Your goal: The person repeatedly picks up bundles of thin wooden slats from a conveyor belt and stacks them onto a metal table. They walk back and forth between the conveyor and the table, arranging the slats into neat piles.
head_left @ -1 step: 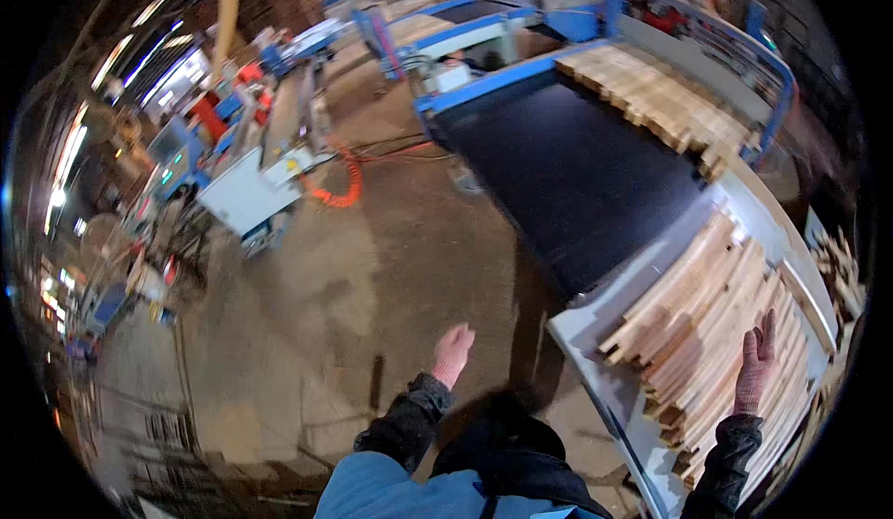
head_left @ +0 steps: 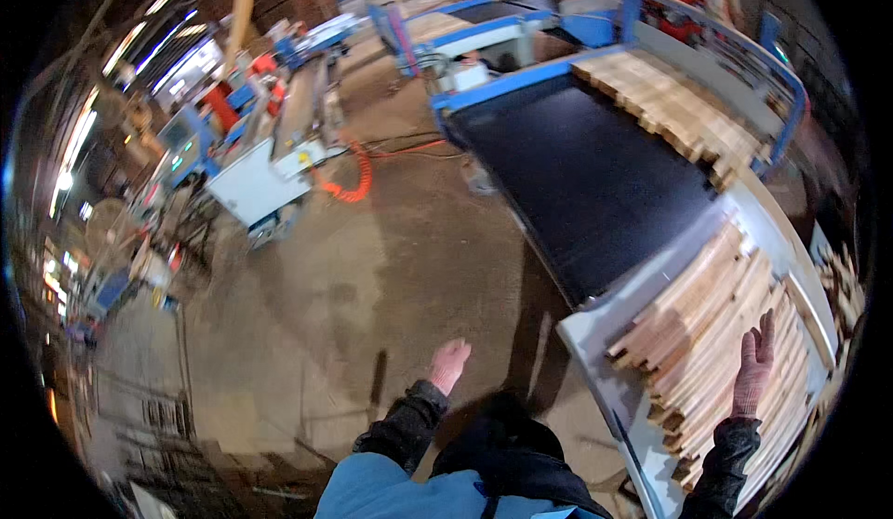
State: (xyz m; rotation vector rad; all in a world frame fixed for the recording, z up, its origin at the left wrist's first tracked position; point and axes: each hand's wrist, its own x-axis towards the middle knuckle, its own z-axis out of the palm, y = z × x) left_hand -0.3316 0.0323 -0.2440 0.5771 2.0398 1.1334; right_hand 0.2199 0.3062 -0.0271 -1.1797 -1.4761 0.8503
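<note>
My right hand (head_left: 756,363), in a light knit glove, is over a layer of long wooden strips (head_left: 716,319), fingers stretched out and slightly apart. It grips none of them; whether it touches them I cannot tell. The strips lie side by side on a pale metal table (head_left: 588,326), their near ends uneven. My left hand (head_left: 450,365), gloved too, hangs over the concrete floor left of the table. Its fingers look curled in, slightly blurred, with nothing seen in them.
A black conveyor belt (head_left: 577,175) in a blue frame adjoins the table's far side, with a row of wood pieces (head_left: 670,105) along its right edge. At left stands a grey-white machine (head_left: 256,189) beside an orange coiled hose (head_left: 358,184). More wood is stacked at far right.
The surroundings shift slightly right and down in the picture as my view turns. Both hands keep nearly the same pose, the left a little lower.
</note>
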